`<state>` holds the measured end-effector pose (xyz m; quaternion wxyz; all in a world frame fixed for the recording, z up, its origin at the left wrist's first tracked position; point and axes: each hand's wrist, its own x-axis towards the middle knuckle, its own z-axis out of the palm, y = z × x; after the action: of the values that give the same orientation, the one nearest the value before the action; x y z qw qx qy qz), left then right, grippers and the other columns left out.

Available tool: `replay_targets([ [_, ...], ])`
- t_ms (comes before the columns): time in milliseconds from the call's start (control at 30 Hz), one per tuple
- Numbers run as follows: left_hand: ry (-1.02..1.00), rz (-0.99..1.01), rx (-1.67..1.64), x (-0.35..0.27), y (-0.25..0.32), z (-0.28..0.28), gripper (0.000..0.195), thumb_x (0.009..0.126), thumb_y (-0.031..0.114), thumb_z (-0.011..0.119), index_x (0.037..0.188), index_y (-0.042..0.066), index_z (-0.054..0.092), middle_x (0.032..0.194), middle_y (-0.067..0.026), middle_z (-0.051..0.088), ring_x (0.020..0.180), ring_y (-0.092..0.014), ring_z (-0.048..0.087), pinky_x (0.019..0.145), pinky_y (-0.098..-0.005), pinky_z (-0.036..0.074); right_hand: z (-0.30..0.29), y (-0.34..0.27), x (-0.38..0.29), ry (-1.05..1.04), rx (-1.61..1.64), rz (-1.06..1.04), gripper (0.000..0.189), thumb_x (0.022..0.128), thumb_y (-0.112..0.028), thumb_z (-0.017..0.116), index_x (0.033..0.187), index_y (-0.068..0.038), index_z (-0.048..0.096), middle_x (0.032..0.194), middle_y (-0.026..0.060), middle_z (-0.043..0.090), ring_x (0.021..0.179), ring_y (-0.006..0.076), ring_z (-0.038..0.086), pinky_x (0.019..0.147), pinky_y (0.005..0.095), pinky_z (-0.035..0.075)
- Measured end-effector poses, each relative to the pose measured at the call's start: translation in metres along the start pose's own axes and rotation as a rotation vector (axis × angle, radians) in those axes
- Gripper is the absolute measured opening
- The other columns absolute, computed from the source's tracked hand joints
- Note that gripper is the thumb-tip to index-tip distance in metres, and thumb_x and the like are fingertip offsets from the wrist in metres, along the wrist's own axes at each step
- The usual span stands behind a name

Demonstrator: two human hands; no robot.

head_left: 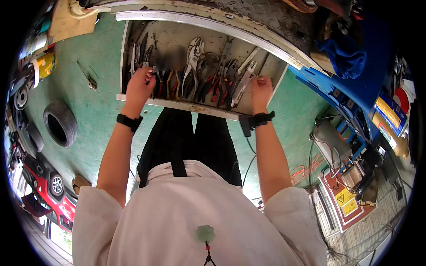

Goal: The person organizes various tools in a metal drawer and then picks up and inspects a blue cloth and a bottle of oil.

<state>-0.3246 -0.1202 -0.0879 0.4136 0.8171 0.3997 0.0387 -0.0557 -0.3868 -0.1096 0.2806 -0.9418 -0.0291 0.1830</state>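
Before me an open metal drawer [206, 108] holds a row of pliers and other hand tools. My left hand [141, 81] is over the drawer's left end, fingers curled beside needle-nose pliers [148, 55]; whether it grips any tool I cannot tell. Large slip-joint pliers [194, 53] lie near the middle, with yellow-handled pliers [173, 84] to their left and red-and-black-handled pliers [213, 87] to their right. At the right end, my right hand [262, 88] has its fingertips bent together close to a thin rod-like tool [263, 65]. Its grip is unclear.
The worn workbench top [266, 23] lies beyond the drawer, with a blue cloth [346, 60] at its right. A blue metal frame [319, 86] stands right of the drawer. Tires [60, 123] and a red car [50, 189] are at the left.
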Motion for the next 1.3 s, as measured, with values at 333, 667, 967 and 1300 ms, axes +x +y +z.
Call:
replay_targets([
  [333, -0.229, 0.043, -0.006, -0.019, 0.062, 0.044, 0.018, 0.079, 0.006, 0.061, 0.096, 0.001, 0.058, 0.084, -0.0137, 0.058, 0.08, -0.032, 0.058, 0.069, -0.0388, 0.048, -0.003, 0.059, 0.023, -0.337, 0.356, 0.264, 0.029, 0.078, -0.015, 0.072, 0.094, 0.008, 0.063, 0.079, 0.0114, 0.066, 0.068, 0.0167, 0.063, 0.065, 0.0287, 0.052],
  [667, -0.701, -0.133, 0.019, -0.071, 0.056, 0.024, 0.02, 0.077, 0.012, 0.065, 0.094, 0.001, 0.061, 0.078, -0.0128, 0.063, 0.072, -0.026, 0.062, 0.064, -0.035, 0.049, -0.044, 0.076, -0.03, -0.651, 0.543, 0.437, 0.031, 0.083, -0.006, 0.066, 0.107, 0.01, 0.056, 0.094, 0.0143, 0.065, 0.078, 0.0191, 0.065, 0.073, 0.0291, 0.054],
  [967, -0.406, 0.069, 0.113, -0.098, 0.022, 0.05, 0.018, 0.075, 0.015, 0.063, 0.087, 0.001, 0.062, 0.082, -0.0165, 0.064, 0.079, -0.034, 0.062, 0.07, -0.0419, 0.049, -0.067, 0.055, -0.022, -1.022, 1.121, 0.584, 0.029, 0.086, -0.007, 0.064, 0.11, 0.007, 0.058, 0.102, 0.0143, 0.064, 0.086, 0.0217, 0.064, 0.08, 0.0323, 0.053],
  [1300, -0.243, -0.158, -0.241, -0.04, 0.079, 0.074, 0.024, 0.079, 0.011, 0.066, 0.101, 0.003, 0.063, 0.09, -0.0117, 0.066, 0.083, -0.02, 0.065, 0.075, -0.0309, 0.051, -0.106, 0.023, -0.017, -1.054, 0.9, 0.201, 0.028, 0.08, 0.0, 0.069, 0.107, 0.0, 0.062, 0.09, 0.0093, 0.066, 0.078, 0.0187, 0.064, 0.073, 0.0306, 0.053],
])
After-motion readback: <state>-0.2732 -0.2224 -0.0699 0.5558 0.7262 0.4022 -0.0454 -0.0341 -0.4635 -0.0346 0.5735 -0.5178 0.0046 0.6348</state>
